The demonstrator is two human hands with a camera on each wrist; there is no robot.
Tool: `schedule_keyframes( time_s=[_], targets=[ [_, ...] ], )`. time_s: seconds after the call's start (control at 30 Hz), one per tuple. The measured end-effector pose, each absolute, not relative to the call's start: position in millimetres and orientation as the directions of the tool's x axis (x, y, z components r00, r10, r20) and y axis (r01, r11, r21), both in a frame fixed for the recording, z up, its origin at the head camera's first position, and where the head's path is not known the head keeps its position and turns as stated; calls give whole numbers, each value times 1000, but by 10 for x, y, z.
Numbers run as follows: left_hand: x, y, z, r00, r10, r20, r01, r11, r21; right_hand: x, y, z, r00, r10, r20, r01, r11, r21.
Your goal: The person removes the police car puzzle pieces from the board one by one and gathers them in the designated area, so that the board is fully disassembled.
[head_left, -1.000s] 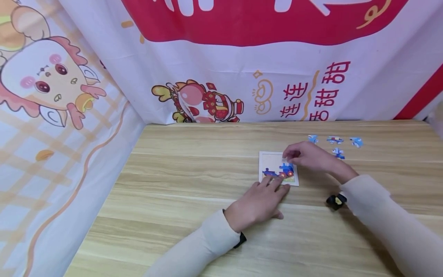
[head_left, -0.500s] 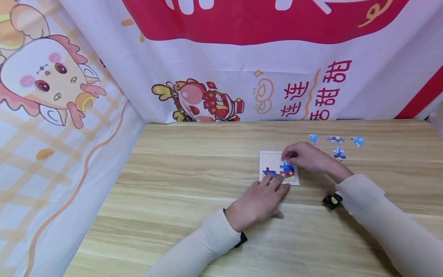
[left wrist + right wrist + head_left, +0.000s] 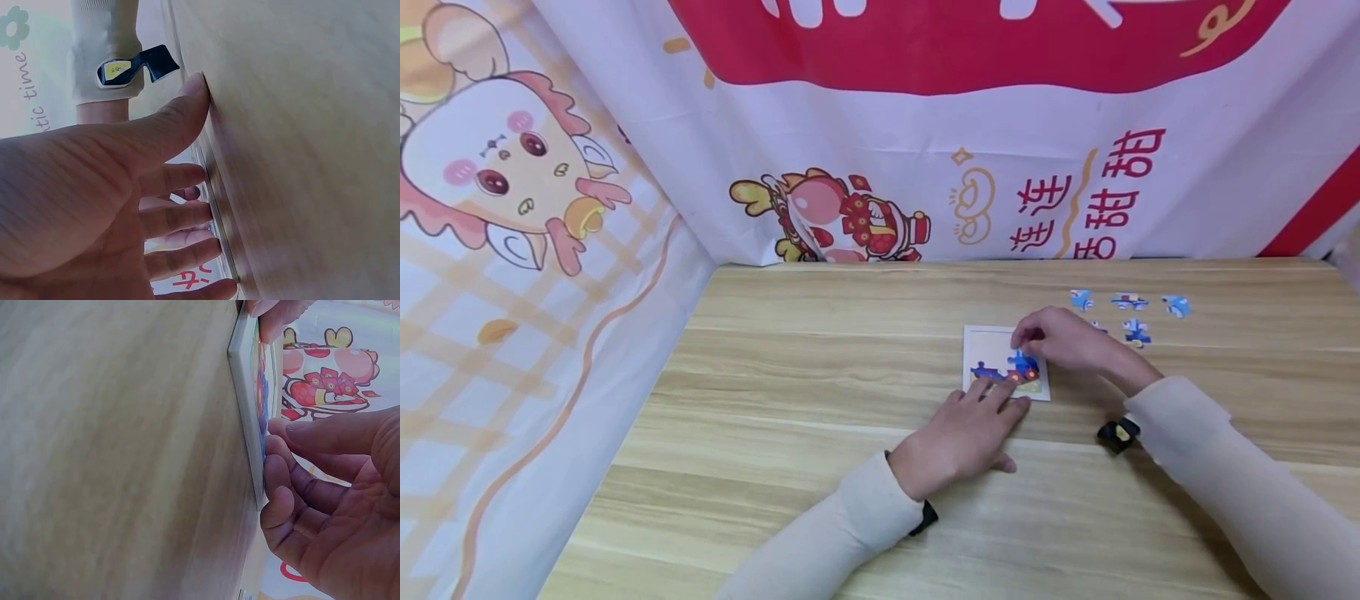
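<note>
In the head view a small square puzzle tray (image 3: 969, 350) with a white frame lies on the wooden table. Blue train pieces (image 3: 1023, 365) with red wheels fill part of its lower half. My left hand (image 3: 958, 437) lies with spread fingers over the tray's near edge; the left wrist view shows those fingers (image 3: 181, 257) extended. Over the tray's right side, my right hand (image 3: 1060, 337) pinches a puzzle piece, mostly hidden by the fingers. In the right wrist view its thumb and curled fingers (image 3: 280, 472) meet close at the tray's surface.
Several loose puzzle pieces lie behind and right of the tray, among them a train-car piece (image 3: 1129, 301), a light blue piece (image 3: 1177, 306) and a blue-white piece (image 3: 1136, 332). A printed curtain (image 3: 880, 150) hangs along the table's back edge, another on the left.
My right forearm has shifted slightly left, while its fingertips stay over the same part of the tray. The left hand stays where it was.
</note>
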State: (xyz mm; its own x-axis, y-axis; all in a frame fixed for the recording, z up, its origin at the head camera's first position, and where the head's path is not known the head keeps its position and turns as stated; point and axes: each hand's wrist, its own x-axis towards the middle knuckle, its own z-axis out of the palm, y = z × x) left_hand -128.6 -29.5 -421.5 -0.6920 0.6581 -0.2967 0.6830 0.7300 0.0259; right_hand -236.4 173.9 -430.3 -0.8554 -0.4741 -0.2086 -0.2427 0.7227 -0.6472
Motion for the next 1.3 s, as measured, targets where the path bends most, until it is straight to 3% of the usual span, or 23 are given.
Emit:
schedule_keyframes(
  time_s=[0.7, 1.3],
  targets=[
    [-1292, -295, -4222, -697, 660, -281, 685, 729, 14, -2347, 1733, -4296, -862, -465, -205, -238, 726, -645],
    [-1289, -303, -4206, -697, 663, -273, 684, 729, 27, -2375, 1880, -4318, -841, -486, -238, -163, 647, -745]
  ],
)
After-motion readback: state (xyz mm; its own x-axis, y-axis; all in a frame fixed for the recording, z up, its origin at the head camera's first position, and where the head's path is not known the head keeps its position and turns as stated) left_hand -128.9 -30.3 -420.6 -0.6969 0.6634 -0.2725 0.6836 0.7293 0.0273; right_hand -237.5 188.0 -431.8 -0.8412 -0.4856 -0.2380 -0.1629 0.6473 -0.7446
